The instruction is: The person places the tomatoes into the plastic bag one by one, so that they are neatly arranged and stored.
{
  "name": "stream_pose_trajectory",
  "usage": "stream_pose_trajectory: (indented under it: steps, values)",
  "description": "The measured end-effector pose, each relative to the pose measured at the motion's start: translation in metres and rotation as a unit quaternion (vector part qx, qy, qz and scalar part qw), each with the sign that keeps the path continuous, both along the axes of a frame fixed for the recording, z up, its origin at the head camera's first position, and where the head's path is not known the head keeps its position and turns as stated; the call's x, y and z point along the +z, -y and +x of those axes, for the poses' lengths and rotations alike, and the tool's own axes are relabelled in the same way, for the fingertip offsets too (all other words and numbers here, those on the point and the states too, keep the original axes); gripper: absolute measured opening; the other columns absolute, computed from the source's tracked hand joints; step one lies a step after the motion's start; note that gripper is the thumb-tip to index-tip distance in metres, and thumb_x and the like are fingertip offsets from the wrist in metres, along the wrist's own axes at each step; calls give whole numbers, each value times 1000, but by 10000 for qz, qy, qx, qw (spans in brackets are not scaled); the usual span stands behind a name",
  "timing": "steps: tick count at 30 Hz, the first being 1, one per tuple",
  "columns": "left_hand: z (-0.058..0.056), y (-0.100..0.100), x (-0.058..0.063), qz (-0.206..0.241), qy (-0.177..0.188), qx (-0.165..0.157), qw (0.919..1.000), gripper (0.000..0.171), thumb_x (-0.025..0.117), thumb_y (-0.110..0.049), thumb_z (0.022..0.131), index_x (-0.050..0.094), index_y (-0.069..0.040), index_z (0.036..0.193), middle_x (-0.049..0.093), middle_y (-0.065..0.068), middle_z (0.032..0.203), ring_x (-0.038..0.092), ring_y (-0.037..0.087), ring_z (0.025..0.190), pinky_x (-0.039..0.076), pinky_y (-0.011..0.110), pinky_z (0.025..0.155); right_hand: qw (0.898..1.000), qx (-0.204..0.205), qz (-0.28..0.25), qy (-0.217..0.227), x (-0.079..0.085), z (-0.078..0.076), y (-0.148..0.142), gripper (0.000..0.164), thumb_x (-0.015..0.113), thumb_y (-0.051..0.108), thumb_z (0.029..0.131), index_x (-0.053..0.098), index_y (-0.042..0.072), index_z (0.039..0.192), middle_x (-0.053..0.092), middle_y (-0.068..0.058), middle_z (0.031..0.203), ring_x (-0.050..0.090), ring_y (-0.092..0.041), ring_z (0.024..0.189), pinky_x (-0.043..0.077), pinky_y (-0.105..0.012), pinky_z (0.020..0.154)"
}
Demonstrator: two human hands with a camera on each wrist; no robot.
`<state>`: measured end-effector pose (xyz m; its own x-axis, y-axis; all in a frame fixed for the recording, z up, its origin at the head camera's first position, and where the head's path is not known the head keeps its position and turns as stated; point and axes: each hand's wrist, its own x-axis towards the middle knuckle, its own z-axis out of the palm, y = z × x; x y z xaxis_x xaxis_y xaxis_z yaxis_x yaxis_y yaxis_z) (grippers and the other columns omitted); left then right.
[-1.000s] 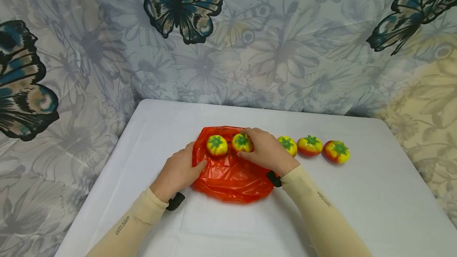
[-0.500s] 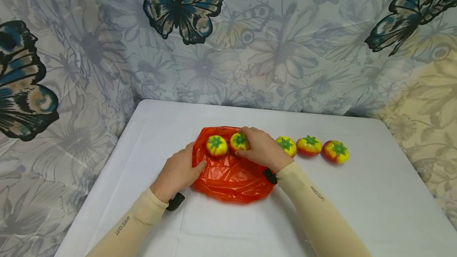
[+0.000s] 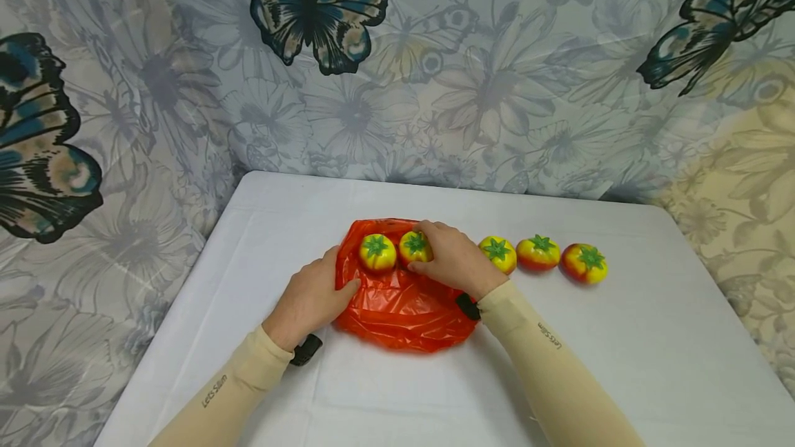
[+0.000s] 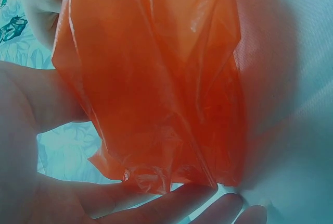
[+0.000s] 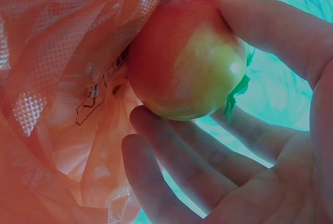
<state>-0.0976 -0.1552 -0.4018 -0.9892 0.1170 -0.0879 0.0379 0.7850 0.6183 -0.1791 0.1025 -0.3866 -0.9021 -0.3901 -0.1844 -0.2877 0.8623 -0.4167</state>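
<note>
A red plastic bag [image 3: 397, 316] lies on the table, with a red-and-yellow tomato [image 3: 377, 255] with a green leafy top at its opening. My left hand [image 3: 308, 297] holds the bag's left edge between thumb and fingers; the left wrist view shows the orange-red film [image 4: 151, 78] between them. With thumb and fingers my right hand [image 3: 458, 261] grips a second tomato [image 3: 414, 247], just right of the first. The right wrist view shows this tomato [image 5: 187, 62] beside the crinkled bag [image 5: 57, 78], the thumb on one side and fingers on the other.
To the right of my right hand, three more tomatoes stand in a row: a near one [image 3: 499, 255], a middle one [image 3: 538, 254] and a far one [image 3: 584, 264]. All rests on a white-covered table [image 3: 652, 336]. A butterfly-patterned cloth [image 3: 397, 123] hangs behind.
My right hand has shifted slightly left with its tomato, closer to the other one on the bag. The left hand and the bag stay almost where they were.
</note>
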Motion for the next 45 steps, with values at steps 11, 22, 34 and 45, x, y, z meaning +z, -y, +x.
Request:
stream_pose_trajectory:
  steps: [11, 22, 34, 45]
  values:
    - [0, -3, 2, -56, 30, -55, 10000, 69, 69, -30, 103, 46, 3, 158, 71, 22, 139, 73, 35, 115, 62, 55, 99, 10000, 12, 39, -22, 7, 5, -8, 78, 84, 40, 94, 49, 11, 158, 65, -15, 148, 66, -34, 131, 55, -54, 113]
    - [2, -3, 2, 12, 52, -64, 10000, 69, 68, -32, 103, 45, 2, 159, 70, 22, 142, 72, 37, 119, 61, 55, 101, 9991, -119, 63, -392, 31, 24, -44, 73, 83, 39, 95, 54, 12, 156, 63, -15, 152, 66, -36, 132, 58, -58, 107]
    - [3, -3, 1, 4, 77, -89, 9999, 68, 68, -31, 103, 45, 1, 158, 71, 20, 140, 73, 33, 114, 63, 53, 95, 9914, -790, -185, -1024, 48, 45, -136, 63, 77, 36, 101, 56, 9, 153, 63, -21, 148, 69, -43, 123, 60, -62, 97]
    - [3, -3, 0, 6, 36, -104, 9999, 67, 68, -32, 104, 45, 0, 158, 70, 19, 142, 72, 34, 119, 62, 54, 99, 9816, -1549, -5, -1114, 30, 45, -218, 73, 76, 39, 101, 49, 1, 157, 54, -33, 154, 52, -55, 137, 43, -76, 108]
